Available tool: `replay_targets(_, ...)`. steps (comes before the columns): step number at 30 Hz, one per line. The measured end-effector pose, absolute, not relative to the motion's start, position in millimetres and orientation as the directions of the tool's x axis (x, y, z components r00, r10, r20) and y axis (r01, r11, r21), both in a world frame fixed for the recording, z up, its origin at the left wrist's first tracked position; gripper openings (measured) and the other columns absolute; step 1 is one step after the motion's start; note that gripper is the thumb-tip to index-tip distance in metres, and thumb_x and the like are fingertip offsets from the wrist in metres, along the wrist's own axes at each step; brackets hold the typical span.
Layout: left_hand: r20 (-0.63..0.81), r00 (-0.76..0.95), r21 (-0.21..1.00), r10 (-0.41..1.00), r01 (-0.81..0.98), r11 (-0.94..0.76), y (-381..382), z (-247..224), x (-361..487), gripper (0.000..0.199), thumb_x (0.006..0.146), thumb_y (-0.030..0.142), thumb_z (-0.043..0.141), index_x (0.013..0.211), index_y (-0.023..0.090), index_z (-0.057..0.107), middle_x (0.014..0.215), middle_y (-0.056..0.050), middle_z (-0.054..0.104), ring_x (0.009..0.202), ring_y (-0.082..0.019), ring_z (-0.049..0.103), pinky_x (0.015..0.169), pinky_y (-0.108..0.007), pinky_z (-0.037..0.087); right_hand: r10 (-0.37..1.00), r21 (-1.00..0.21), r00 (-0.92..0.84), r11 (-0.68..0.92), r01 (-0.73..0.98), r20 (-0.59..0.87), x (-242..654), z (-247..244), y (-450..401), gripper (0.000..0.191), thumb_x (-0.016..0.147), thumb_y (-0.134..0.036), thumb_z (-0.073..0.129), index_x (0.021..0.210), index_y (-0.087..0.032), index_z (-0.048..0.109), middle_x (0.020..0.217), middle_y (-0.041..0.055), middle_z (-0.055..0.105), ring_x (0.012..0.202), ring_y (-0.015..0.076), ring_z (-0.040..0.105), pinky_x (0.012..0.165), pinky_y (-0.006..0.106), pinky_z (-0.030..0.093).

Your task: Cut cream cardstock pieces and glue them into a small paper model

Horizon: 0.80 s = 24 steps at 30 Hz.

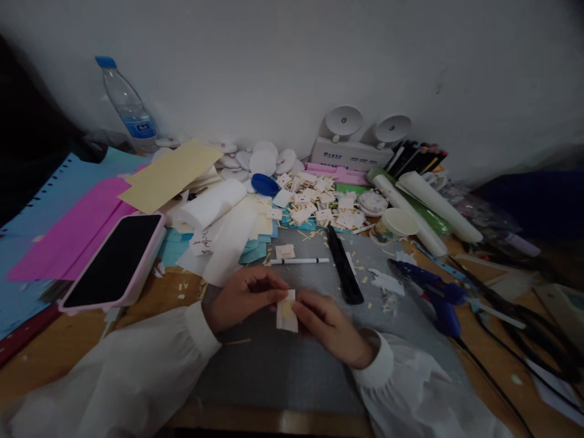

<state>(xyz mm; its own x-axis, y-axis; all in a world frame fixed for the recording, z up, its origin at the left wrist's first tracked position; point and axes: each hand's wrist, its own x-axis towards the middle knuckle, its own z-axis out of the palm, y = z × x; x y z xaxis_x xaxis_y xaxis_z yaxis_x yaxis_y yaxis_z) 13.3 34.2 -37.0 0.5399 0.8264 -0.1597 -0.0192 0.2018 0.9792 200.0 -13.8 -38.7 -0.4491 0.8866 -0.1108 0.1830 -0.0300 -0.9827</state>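
Observation:
Between my two hands, above the grey mat (pixel 255 371), is a small pale piece of paper (pixel 286 313) with a yellowish patch on its face. My left hand (pixel 249 298) pinches its upper left edge between thumb and fingers. From the other side, my right hand (pixel 326 319) grips the right edge, thumb on the front; its other fingers are partly hidden. Just beyond my hands lie a white pen (pixel 300 261) and a small cream paper piece (pixel 285 251). A black long-handled tool (pixel 343 264), perhaps a cutter, rests to their right.
Behind sits a heap of small paper figures (pixel 314 201). On the left are a phone (pixel 116 261), coloured paper sheets (pixel 68 231) and a water bottle (pixel 128 109). To the right lie a blue glue gun (pixel 433 289), black-handled scissors (pixel 524 316) and a paper cup (pixel 396 225).

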Motion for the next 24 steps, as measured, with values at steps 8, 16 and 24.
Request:
replay_targets(8, -0.132, 0.550, 0.989, 0.825, 0.016, 0.148, 33.4, -38.2, 12.1, 0.021, 0.074, 0.032, 0.071, 0.080, 0.013, 0.064, 0.067, 0.001, 0.061, 0.058, -0.010, 0.055, 0.056, -0.022, 0.044, 0.885, -0.974, -0.450, -0.012, 0.224, -0.115, 196.1, -42.0, -13.9, 0.035, 0.093, -0.048, 0.043, 0.082, -0.018, 0.059, 0.061, -0.0035, 0.046, 0.053, 0.0092, 0.040, 0.048, 0.022, 0.030)
replay_targets(16, -0.102, 0.607, 0.991, 0.788, 0.130, 0.028, 29.4, -33.2, 13.1, 0.024, 0.078, 0.037, 0.065, 0.081, 0.014, 0.060, 0.068, 0.001, 0.057, 0.060, -0.010, 0.050, 0.054, -0.020, 0.040, 0.902, -0.907, -0.432, 0.168, 0.386, -0.016, 197.3, -48.4, -16.1, 0.037, 0.090, -0.042, 0.048, 0.061, -0.019, 0.049, 0.054, -0.0049, 0.041, 0.050, 0.0082, 0.033, 0.047, 0.023, 0.026)
replay_targets(24, -0.138, 0.602, 0.987, 0.787, 0.151, 0.058, 32.0, -32.5, 12.4, 0.024, 0.079, 0.035, 0.064, 0.071, 0.014, 0.056, 0.061, 0.004, 0.051, 0.054, -0.008, 0.045, 0.050, -0.018, 0.036, 0.901, -0.934, -0.432, 0.123, 0.335, -0.037, 198.6, -42.9, -14.6, 0.037, 0.091, -0.044, 0.047, 0.064, -0.020, 0.050, 0.056, -0.0041, 0.044, 0.052, 0.0090, 0.037, 0.048, 0.023, 0.028)
